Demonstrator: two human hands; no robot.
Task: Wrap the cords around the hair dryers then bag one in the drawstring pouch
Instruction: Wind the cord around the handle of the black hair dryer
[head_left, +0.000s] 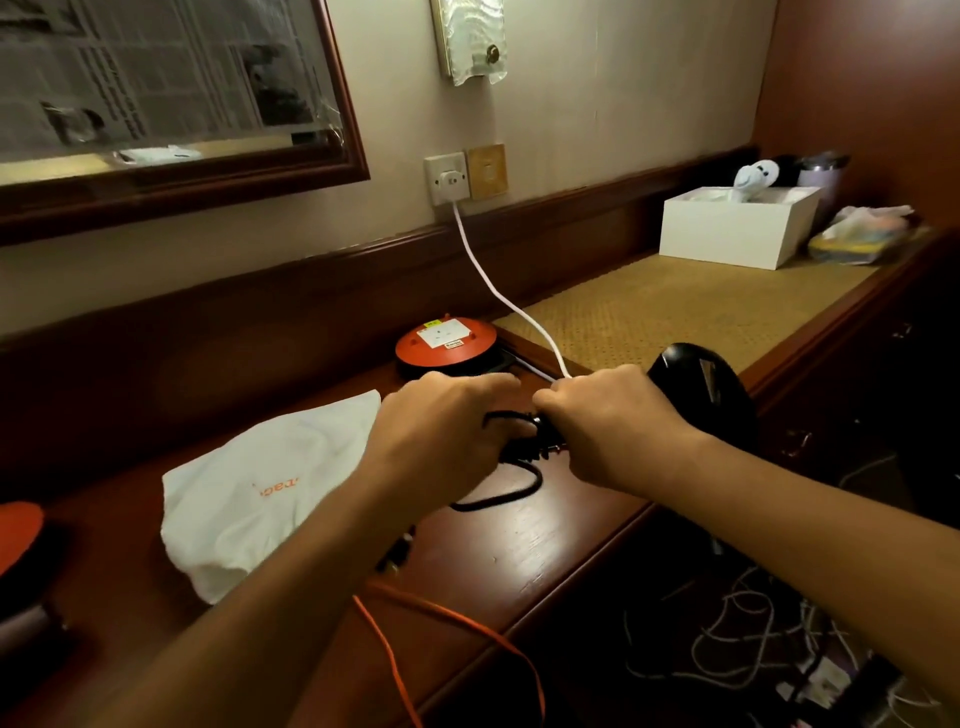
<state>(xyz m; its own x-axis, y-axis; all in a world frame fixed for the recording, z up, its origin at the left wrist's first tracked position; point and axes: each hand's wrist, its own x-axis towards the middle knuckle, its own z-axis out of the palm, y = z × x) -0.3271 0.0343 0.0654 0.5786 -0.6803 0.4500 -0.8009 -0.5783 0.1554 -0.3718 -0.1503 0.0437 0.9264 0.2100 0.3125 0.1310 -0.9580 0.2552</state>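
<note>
A black hair dryer (701, 384) is held over the wooden desk, its barrel pointing right past the desk's step. My right hand (618, 426) is closed around its handle. My left hand (441, 426) grips the black cord (498, 496) close to the handle; a loop of that cord lies on the desk below my hands. A white drawstring pouch (260, 493) with orange lettering lies flat on the desk to the left of my hands. Only this one hair dryer is in view.
An orange cable reel (447, 345) sits behind my hands. A white cable (493, 286) runs from it up to the wall socket (448, 179). An orange lead (415, 618) trails off the desk's front edge. A white box (732, 228) stands at back right; tangled wires lie below right.
</note>
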